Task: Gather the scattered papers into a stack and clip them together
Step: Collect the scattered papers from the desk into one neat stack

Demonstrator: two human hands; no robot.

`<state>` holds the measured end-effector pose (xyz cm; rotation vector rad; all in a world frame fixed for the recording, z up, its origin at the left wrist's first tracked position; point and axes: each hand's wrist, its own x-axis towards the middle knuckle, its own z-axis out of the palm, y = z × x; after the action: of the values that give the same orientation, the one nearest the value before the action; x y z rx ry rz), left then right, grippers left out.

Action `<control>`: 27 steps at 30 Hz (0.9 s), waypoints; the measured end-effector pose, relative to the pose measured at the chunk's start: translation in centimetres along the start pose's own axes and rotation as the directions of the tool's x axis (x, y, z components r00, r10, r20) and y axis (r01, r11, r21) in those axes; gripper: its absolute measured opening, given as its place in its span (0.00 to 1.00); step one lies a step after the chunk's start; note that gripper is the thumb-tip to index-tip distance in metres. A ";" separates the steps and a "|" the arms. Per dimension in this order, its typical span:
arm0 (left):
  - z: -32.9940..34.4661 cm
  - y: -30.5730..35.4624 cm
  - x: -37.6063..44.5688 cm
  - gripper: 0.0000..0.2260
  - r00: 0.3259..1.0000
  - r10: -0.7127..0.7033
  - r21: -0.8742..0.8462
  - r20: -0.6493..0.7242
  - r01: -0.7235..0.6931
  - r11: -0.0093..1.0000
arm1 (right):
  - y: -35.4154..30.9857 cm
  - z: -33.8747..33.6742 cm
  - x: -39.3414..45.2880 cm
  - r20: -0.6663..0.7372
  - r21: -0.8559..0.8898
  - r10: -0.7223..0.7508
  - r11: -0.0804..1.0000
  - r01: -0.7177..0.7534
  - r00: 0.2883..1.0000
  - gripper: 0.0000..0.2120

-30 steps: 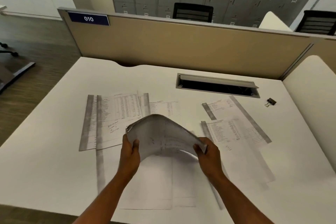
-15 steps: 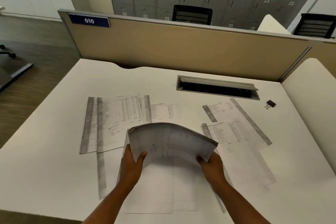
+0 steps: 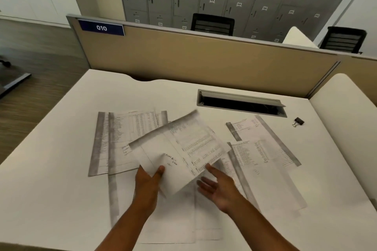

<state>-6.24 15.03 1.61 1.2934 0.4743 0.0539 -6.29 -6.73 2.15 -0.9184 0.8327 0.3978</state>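
Observation:
My left hand (image 3: 148, 181) grips the near corner of a few printed sheets (image 3: 179, 149), held above the white desk (image 3: 51, 169) and fanned apart, blurred by motion. My right hand (image 3: 219, 186) is off the paper, palm up with fingers spread, just below the sheets' right edge. More printed papers lie flat on the desk: a pile at the left (image 3: 120, 138), a pile at the right (image 3: 263, 149) and sheets under my forearms (image 3: 177, 220). A black binder clip (image 3: 298, 122) lies alone at the far right of the desk.
An open cable slot (image 3: 240, 103) is set into the desk behind the papers. A tan partition (image 3: 204, 61) with a "010" sign closes the far edge. A white rounded panel (image 3: 346, 108) borders the right side. Chairs and grey lockers stand beyond.
My right hand has let go of the held sheets and opened. The sheets, bowed between both hands before, now swing up and left in my left hand alone and fan apart.

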 end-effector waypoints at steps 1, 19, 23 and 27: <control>0.3 -0.3 -0.4 0.22 1.000 -0.020 -0.022 -0.002 0.020 1.000 | 0.6 0.8 -0.2 0.045 0.029 0.044 0.999 -0.045 0.998 0.20; -4.7 5.9 4.9 0.23 0.725 -0.397 -0.054 0.562 0.512 0.858 | -4.0 2.6 0.1 0.348 -0.246 -0.209 0.921 0.304 0.914 0.21; -2.0 6.7 6.0 0.14 0.848 -0.236 0.315 0.474 0.087 0.945 | -4.4 3.8 0.2 0.269 -0.384 -0.269 0.850 0.359 0.925 0.18; -1.1 5.2 5.1 0.13 0.933 0.021 0.413 0.360 -0.180 0.893 | -3.8 5.5 -0.3 0.140 -0.462 -0.549 0.700 0.545 0.824 0.14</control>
<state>-0.86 19.04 4.71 1.7341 0.1096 -0.2047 -1.54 -4.35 6.27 -1.5893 0.4217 0.0658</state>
